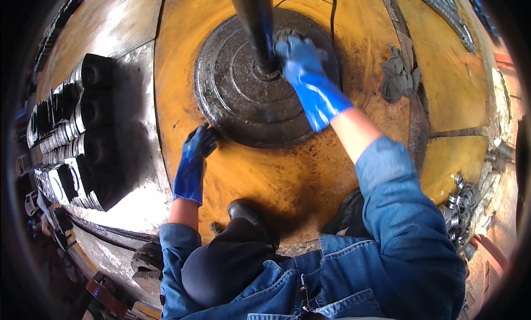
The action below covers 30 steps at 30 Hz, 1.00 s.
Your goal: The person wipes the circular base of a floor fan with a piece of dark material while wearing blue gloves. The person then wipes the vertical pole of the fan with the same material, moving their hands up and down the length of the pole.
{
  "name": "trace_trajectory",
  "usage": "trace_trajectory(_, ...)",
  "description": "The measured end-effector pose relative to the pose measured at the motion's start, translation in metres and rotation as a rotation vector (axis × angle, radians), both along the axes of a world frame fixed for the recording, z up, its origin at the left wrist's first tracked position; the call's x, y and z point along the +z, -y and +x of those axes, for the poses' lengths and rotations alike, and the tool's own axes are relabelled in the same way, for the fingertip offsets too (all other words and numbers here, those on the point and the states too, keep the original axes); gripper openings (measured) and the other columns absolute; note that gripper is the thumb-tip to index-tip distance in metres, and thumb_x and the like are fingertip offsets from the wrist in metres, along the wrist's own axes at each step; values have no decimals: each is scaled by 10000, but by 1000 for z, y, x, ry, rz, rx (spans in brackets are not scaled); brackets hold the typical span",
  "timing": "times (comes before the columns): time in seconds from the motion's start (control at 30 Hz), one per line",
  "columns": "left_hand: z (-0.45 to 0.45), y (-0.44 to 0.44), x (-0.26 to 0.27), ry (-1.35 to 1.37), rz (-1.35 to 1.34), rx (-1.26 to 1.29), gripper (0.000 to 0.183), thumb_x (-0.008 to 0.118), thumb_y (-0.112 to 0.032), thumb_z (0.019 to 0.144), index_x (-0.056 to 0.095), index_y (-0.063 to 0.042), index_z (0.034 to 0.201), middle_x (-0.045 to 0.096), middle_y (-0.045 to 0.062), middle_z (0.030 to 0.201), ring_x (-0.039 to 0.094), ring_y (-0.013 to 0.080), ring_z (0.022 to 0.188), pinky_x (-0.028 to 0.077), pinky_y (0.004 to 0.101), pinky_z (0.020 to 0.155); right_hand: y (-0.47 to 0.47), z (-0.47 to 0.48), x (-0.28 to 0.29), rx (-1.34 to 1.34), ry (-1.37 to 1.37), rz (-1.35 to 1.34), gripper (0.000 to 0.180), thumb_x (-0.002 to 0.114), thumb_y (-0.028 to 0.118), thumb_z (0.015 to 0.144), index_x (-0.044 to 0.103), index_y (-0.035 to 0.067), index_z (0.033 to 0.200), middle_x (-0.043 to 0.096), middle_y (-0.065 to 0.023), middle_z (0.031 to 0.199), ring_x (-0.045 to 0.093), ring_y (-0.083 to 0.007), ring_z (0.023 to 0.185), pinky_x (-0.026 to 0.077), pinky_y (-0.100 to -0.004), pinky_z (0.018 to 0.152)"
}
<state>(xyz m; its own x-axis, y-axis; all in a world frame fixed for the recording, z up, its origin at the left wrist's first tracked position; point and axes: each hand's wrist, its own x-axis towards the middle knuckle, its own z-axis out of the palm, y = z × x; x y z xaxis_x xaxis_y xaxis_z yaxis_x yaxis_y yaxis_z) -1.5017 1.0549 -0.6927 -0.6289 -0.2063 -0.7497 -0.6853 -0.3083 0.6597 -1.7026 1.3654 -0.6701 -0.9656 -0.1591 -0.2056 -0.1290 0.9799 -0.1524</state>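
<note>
My right hand (302, 59), in a blue rubber glove, is over a round black ridged base (232, 112), beside the dark upright post (259, 34) at its centre. A dark fuzzy wad (290, 33) shows past its fingers, and the glove hides most of it. My left hand (198, 141), gloved in the same blue with darkened fingers, is at the base's near left rim. Its fingers are slightly apart and hold nothing; whether they touch the rim I cannot tell. The base glistens and has concentric steps.
Stacked metal parts with round openings (95, 112) stand on the left. A grey rag (399, 77) lies on the yellow surface (257, 175) at right. Metal rings (462, 208) are heaped at lower right, with rows of rings (450, 15) above. A thin cable (333, 25) runs beside the base.
</note>
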Motion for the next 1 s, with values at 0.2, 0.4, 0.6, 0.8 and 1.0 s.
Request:
trace_trajectory(0.2, -9, -1, -1, 30, 26, 14, 469, 585, -404, 1016, 590, -69, 1344, 706, 116, 1224, 706, 229, 1021, 514, 326, 789, -6, 132, 20, -79, 110, -143, 523, 387, 515, 1041, 508, 180, 1424, 495, -137, 1491, 447, -329, 1400, 395, -582, 1053)
trace_trajectory(0.4, -5, -5, 9, 51, -31, -6, 461, 580, -394, 1016, 592, -78, 1351, 702, 116, 1246, 694, 219, 1060, 495, 334, 839, -32, 136, 25, 233, 188, 60, 531, 360, 397, 1040, 352, 263, 1553, 281, -69, 1656, 310, -314, 1497, 271, -604, 1177)
trace_trajectory(0.6, 2, -18, 51, -69, -33, -118, 478, 593, -395, 1006, 587, -86, 1370, 692, 106, 1278, 679, 211, 1082, 475, 320, 870, -45, 50, 13, 216, -14, 136, 420, 478, 334, 1025, 542, 371, 1439, 401, -27, 1604, 365, -292, 1466, 359, -547, 1109)
trace_trajectory(0.8, 5, -13, 55, -104, 6, -74, 537, 610, -399, 995, 555, -55, 1404, 654, 132, 1335, 647, 235, 1137, 472, 344, 927, -65, -68, 4, -194, -58, 23, 443, 636, 223, 949, 592, 207, 1389, 560, -80, 1459, 580, -292, 1278, 520, -447, 1011)
trace_trajectory(1.0, 2, -6, 46, -247, -2, -128, 598, 491, -396, 1046, 428, -6, 1496, 535, 178, 1472, 551, 289, 1321, 406, 383, 1090, -75, 18, 17, -180, 15, -115, 385, 549, 304, 1031, 617, 111, 1356, 563, -134, 1439, 558, -322, 1288, 513, -475, 1012)
